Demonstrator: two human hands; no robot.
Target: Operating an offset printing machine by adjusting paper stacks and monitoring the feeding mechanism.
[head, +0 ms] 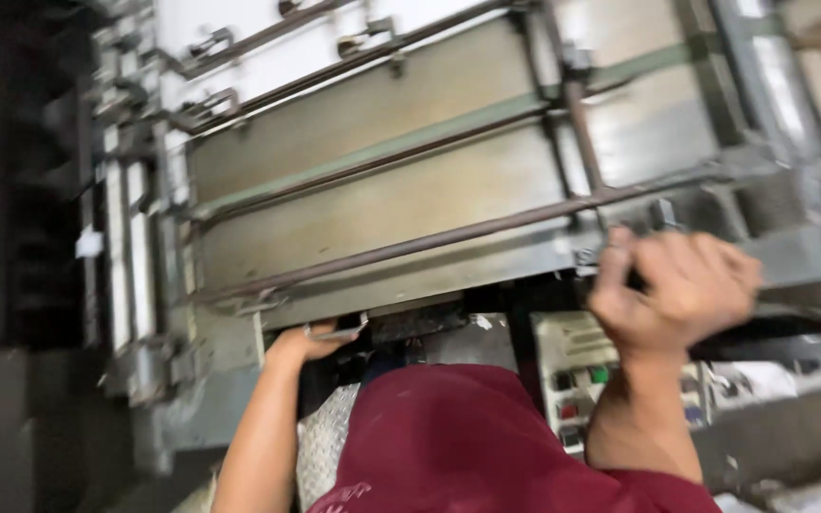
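Right hand [681, 285] in closed grip on rusty round rod [429, 237]; left hand [308, 342], grip unclear, under grey metal frame [372, 204].

Single head-worn view, looking steeply down and forward over the red shirt [458, 446] onto the grey machine [410, 180]. Very near: machine fills most of the frame, tilted, near edge crossing mid-picture. Both hands at that edge, left hand [308, 342] low, right hand [681, 285] closer to lens. Motion blur throughout.
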